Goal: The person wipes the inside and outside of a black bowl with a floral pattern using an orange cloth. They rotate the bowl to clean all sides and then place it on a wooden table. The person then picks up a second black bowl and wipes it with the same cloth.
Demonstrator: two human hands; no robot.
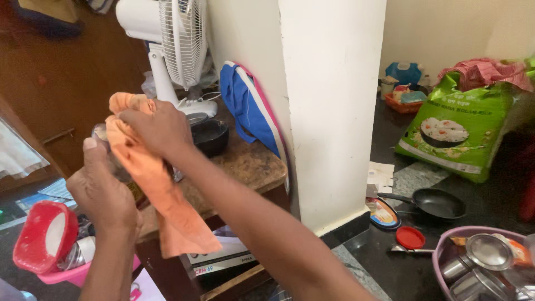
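The left hand point(103, 192) grips a glass jar point(114, 161) — the right hand point(156, 128) presses an orange cloth point(159, 189) onto it, above the table point(245, 164).

A large green sack point(460, 131) with a white bowl picture leaned at three o'clock on the dark floor point(490, 203). At six o'clock, under the table point(245, 164), lay what looked like a white printed box point(220, 256).

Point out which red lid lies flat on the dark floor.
The small round red lid beside the black frying pan; the bigger red lid sits tilted in the pink tub.
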